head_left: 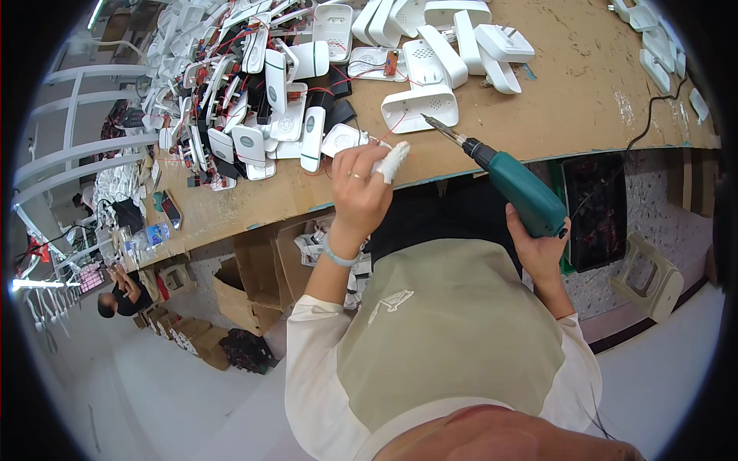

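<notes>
My right hand [538, 247] is wrapped round the rear of a teal electric screwdriver [524, 188] with a black collar. Its narrow metal tip points up and left, over a white open plastic housing [421, 109] at the table's near edge. My left hand [360, 184] is beside that housing, fingers curled in and a white covering on one digit. What its fingers hold, if anything, is too small to tell. Just past them lies a white plastic piece [342, 140], and a thin red wire runs close by.
A heap of white housings [254, 142] with red wires and black parts covers the table's left. More white casings [503, 42] lie ahead, others at the far right. Below are cardboard boxes [250, 276], a black crate [596, 211] and a stool [649, 276]. Another person [127, 296] sits far left.
</notes>
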A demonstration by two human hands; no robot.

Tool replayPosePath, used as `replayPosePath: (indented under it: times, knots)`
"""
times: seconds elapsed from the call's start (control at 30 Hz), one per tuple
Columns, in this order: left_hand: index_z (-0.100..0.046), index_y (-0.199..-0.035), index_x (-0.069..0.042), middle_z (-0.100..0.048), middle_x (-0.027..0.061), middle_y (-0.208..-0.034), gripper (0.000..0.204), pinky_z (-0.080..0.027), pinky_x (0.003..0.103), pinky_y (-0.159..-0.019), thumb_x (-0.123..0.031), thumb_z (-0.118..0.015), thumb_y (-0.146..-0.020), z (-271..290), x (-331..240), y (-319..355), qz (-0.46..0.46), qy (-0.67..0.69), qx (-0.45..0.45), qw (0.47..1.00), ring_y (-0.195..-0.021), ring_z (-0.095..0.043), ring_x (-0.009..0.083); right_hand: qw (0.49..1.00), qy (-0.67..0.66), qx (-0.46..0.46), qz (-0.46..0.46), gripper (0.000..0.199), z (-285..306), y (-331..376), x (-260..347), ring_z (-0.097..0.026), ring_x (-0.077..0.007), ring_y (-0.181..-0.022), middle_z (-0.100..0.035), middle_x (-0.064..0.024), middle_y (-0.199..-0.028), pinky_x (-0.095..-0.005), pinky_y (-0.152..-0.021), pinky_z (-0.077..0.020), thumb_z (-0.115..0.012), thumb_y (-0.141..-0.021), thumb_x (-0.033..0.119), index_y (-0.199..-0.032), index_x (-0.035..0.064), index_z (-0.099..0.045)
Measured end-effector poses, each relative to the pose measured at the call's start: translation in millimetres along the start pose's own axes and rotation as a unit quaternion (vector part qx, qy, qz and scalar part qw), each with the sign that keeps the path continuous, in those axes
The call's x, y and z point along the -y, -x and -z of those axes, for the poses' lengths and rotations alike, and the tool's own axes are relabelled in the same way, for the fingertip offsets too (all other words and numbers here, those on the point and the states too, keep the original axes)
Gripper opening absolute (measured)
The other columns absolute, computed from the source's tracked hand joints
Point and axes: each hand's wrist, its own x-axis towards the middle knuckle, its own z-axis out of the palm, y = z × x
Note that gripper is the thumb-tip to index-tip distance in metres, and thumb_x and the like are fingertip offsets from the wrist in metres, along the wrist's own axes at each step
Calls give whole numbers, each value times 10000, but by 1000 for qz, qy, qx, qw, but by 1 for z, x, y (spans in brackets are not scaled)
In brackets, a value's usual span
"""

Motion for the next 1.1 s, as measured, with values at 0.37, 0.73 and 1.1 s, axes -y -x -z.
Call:
replayPosePath:
  times: [0.37,0.73,1.1]
  knots:
    - [-736,-938,-47,-642,69,-937,199,-375,427,-814,-121,-749,-754,-39,-12,-37,166,-162,-48,972,-919,-554,264,996,28,12,81,267,-24,-21,-7,-641,-151,-716,-676,-102,-873,-260,-695,-515,-723,-804,-37,-1063,-19,-662]
    - [-719,-831,-35,-681,68,-1075,147,-354,455,-846,-135,-743,-726,-48,-9,-40,159,-206,-57,964,-1042,-559,291,993,40,18,110,279,-32,-30,-8,-641,-182,-724,-663,-115,-861,-269,-701,-514,-718,-805,-38,-1076,-14,-659]
    - [-710,-816,-31,-679,73,-1092,158,-338,446,-843,-140,-747,-707,-48,-9,-40,163,-204,-39,965,-1037,-560,277,995,55,52,71,299,-27,-28,-8,-641,-255,-744,-646,-130,-879,-304,-708,-511,-730,-786,-26,-1069,-8,-634]
